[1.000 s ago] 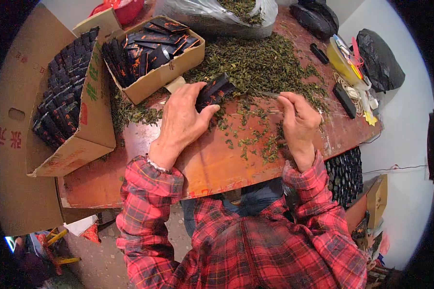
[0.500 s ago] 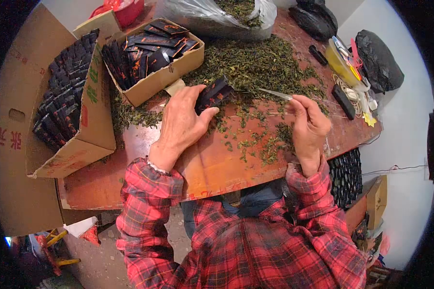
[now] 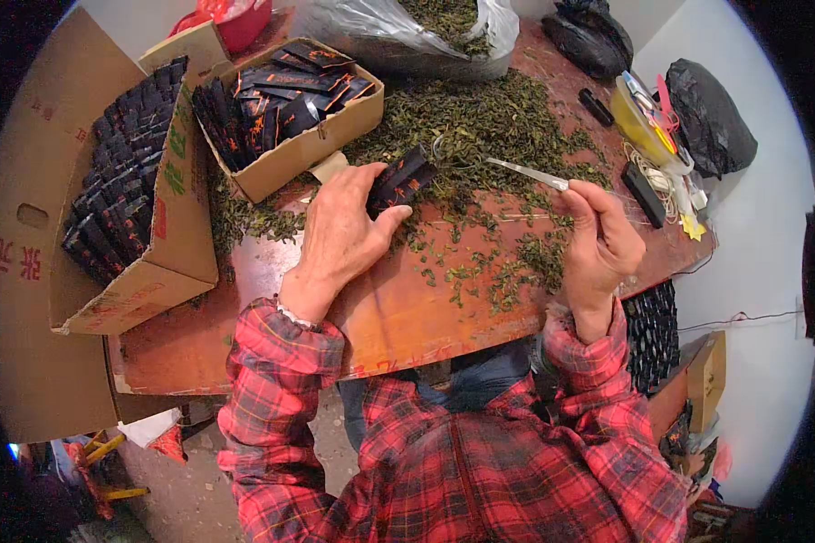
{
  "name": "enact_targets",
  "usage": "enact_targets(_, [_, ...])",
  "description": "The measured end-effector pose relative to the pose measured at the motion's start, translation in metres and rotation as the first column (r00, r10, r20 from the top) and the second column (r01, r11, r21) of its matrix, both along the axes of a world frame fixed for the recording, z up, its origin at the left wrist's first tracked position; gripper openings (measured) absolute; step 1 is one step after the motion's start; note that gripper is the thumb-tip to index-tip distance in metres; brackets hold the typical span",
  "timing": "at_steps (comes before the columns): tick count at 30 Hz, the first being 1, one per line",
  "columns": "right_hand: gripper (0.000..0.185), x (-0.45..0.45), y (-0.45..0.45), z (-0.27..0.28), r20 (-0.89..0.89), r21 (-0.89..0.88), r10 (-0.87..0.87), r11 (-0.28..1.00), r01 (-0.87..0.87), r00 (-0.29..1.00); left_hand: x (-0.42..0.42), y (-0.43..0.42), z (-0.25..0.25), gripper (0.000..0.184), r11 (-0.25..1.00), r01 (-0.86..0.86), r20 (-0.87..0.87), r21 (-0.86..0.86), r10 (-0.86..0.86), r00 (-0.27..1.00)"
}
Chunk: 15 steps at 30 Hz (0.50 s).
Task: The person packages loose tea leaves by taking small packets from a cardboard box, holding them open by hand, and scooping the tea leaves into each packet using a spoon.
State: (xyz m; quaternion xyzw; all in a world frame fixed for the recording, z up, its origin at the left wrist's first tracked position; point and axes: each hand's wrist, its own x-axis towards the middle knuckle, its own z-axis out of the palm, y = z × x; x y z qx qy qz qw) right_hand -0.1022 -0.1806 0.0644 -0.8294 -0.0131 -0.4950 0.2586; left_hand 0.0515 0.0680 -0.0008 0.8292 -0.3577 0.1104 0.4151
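Note:
My left hand is closed around a black packet with orange print, whose upper right end faces the leaves. In a pinch, my right hand holds the handle of a thin metal spoon. The spoon slants up and left from my fingers, and its far end lies among the leaves close to the packet's end. A heap of dark green dried leaves spreads over the red-brown table beyond both hands, with loose leaves scattered between them.
A small carton of black packets stands beyond my left hand, and a larger carton of packets is at the left. Behind the heap sits a clear plastic bag of leaves. A yellow container and black bags are at the right.
My right hand has moved right and slightly toward me, drawing the spoon with it. More of the spoon's handle now shows. My left hand and the packet have stayed nearly still.

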Motion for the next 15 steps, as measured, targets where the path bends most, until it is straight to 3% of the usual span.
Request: enact_targets(15, [0.021,0.007,0.015,0.013,0.014,-0.234,0.067,0.97,-0.061,0.998,0.001,-0.001,-0.005,0.055,0.998,0.042,0.001,-0.049,-0.042,0.999])
